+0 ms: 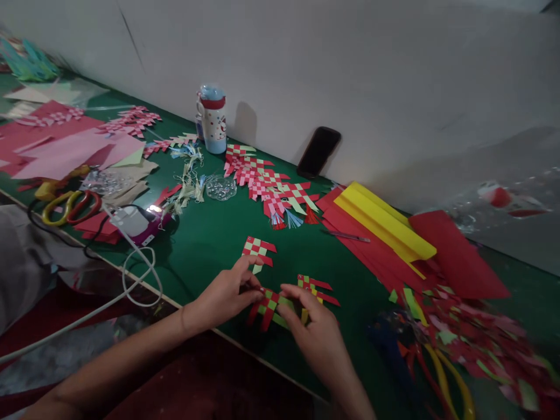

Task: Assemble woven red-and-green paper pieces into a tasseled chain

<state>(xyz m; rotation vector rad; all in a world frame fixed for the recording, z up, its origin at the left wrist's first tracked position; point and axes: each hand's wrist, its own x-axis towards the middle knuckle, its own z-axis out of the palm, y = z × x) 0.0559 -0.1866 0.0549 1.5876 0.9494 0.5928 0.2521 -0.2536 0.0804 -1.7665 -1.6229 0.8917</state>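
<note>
The red-and-green woven paper [268, 302] sits at six o'clock. The left hand [223, 293] pinches its nine-o'clock edge; the right hand [312, 322] holds its three-o'clock side, thumb and forefinger narrowly parted

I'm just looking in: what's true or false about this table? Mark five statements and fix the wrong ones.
1. The left hand and right hand both hold one red-and-green checkered paper piece. True.
2. The black rectangular phone lies flat. False: the phone leans against the grey wall.
3. Folded yellow paper lies on red paper sheets. True.
4. The white and light-blue bottle lies on its side. False: the bottle stands upright.
5. A heap of red, pink and green paper scraps lies to the right of the right hand. True.
</note>
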